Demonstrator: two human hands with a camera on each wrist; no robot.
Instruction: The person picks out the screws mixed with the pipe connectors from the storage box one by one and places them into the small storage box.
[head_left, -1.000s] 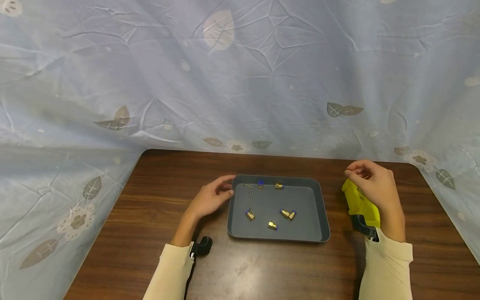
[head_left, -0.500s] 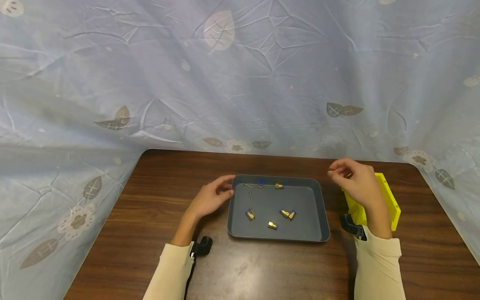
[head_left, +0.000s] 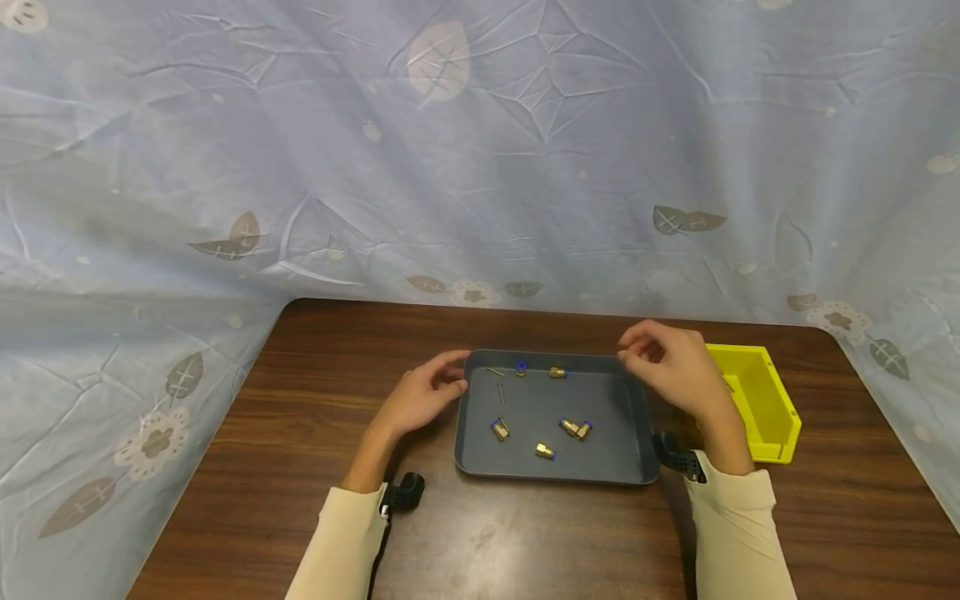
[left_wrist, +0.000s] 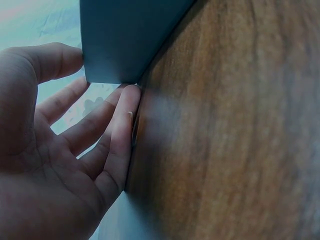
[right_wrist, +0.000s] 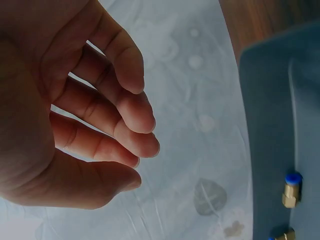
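A grey tray (head_left: 600, 400) lies on the table, holding several brass push-in fittings (head_left: 545, 451) with blue collars and thin metal pins (head_left: 502, 393). At its left rim my left hand (head_left: 417, 400) touches the tray; in the left wrist view the thumb and fingertips meet the tray wall (left_wrist: 122, 45), and the fingers are relaxed. Over the tray's back right corner hovers my right hand (head_left: 675, 367). In the right wrist view its fingers (right_wrist: 135, 112) curl loosely with nothing between them and the thumb.
A yellow bin (head_left: 776, 400) stands right of the tray, partly behind the right forearm; a small thin piece shows inside it. The wooden table (head_left: 337, 350) ends at a patterned cloth (head_left: 525, 208) behind and at the sides.
My right hand has moved left from over the yellow bin to the tray's back right corner, leaving more of the bin in sight. The left hand and tray have stayed put.
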